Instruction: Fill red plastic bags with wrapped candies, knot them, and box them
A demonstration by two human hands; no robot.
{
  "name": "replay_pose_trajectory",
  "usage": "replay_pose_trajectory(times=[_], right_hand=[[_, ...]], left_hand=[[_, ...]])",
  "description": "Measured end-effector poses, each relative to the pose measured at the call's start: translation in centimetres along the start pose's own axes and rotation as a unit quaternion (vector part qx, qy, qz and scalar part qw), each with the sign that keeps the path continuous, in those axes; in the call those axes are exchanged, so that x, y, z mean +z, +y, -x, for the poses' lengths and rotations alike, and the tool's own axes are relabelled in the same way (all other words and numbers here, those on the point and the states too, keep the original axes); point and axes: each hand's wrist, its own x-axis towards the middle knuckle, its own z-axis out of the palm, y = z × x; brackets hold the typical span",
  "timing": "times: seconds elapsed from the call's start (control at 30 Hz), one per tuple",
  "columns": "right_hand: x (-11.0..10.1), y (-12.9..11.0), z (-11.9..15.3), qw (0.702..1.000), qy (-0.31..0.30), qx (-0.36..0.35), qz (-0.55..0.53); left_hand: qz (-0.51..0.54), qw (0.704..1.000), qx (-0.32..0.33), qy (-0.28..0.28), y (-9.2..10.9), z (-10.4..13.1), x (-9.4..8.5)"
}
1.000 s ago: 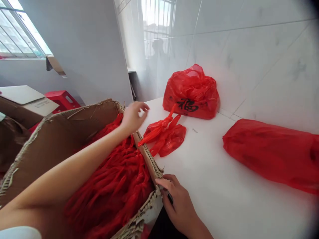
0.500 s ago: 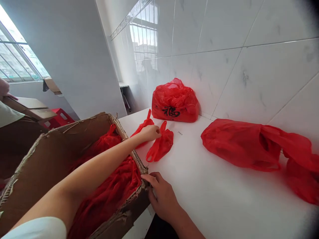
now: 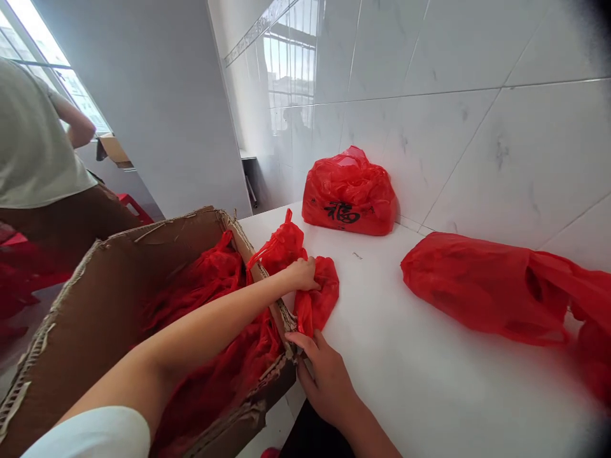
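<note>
My left hand [image 3: 303, 275] reaches across the cardboard box [image 3: 95, 305] to a small red plastic bag [image 3: 328, 286] on the white table. Its fingers are curled on the bag, partly hiding it. A second small red bag [image 3: 286, 242] lies just beyond, against the box's outer side. My right hand [image 3: 327, 375] grips the torn near right corner of the box, thumb over the rim and fingers on the outside. Inside the box is a heap of red bags [image 3: 205, 273]; my left forearm covers part of it.
A full red bag with black lettering [image 3: 348, 197] stands by the tiled wall. Another long red bag [image 3: 468, 286] lies on its side at the right of the white table [image 3: 382, 375]. At the left a person in a light shirt [image 3: 38, 140] is turned away.
My left hand has shifted from the top of the small bag down onto its body. The view has turned slightly left, and the person at the left shows more.
</note>
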Motion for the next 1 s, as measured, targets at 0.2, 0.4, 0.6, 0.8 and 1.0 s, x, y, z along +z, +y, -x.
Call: replay_pose_trajectory(times=[0.2,0.4,0.6,0.8,1.0], right_hand=[[-0.1,0.1,-0.1,0.999,-0.008,-0.021,-0.041],[-0.2,0.2,-0.2,0.999,-0.016,-0.02,-0.048],[-0.2,0.1,-0.2,0.999,-0.001,-0.023,-0.036],[0.0,0.2,-0.3,0.999,0.006,-0.023,-0.035],[0.1,0.4,-0.5,0.999,0.012,-0.022,-0.043]], left_hand=[[0.182,0.979,0.089,-0.001,-0.7,2.1,-5.3],[0.448,0.876,0.098,0.148,-8.9,6.4,-14.3],[0.487,0.849,-0.038,0.202,-19.8,9.1,-15.6],[0.463,0.866,-0.14,0.125,-26.8,7.0,-9.6],[0.392,0.892,-0.176,0.138,-28.3,3.0,-5.3]])
